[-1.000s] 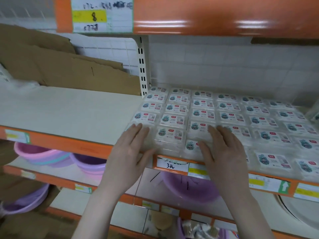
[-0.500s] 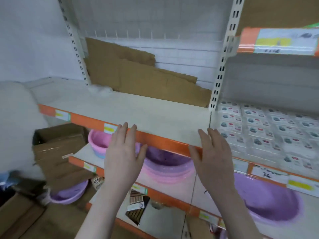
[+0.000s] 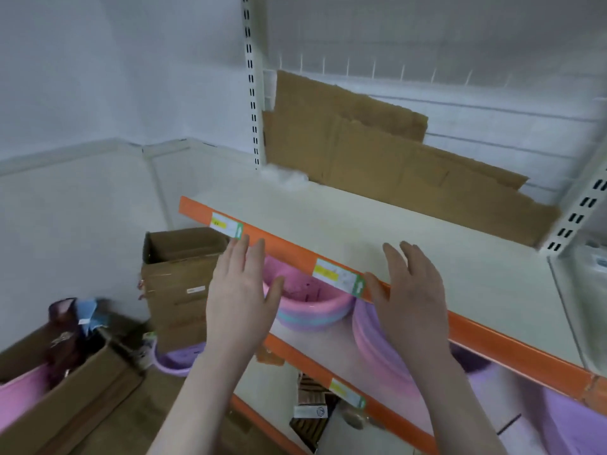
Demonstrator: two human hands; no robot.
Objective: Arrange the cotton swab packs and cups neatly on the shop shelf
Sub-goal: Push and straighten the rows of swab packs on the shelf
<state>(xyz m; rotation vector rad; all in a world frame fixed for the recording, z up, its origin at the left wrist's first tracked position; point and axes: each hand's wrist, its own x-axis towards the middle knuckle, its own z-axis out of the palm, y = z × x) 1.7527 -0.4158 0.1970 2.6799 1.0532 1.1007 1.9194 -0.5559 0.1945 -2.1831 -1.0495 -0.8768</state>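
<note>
My left hand (image 3: 241,300) and my right hand (image 3: 412,293) hover in the air with straight fingers and hold nothing, just in front of the orange front edge of a cream shelf board (image 3: 377,234). A few cotton swab packs (image 3: 596,257) show only as a blurred sliver at the far right edge, on the neighbouring shelf section. No cups can be made out.
Flattened cardboard (image 3: 377,152) leans against the shelf's back. A white fluffy clump (image 3: 284,175) lies at its back left corner. Pink and purple basins (image 3: 312,310) sit on the shelf below. An open carton (image 3: 180,284) and another box (image 3: 65,372) with goods stand on the floor at left.
The view has swung left, away from the rows of swab packs. Both hands have lifted off the packs and now hang open before the bare shelf section.
</note>
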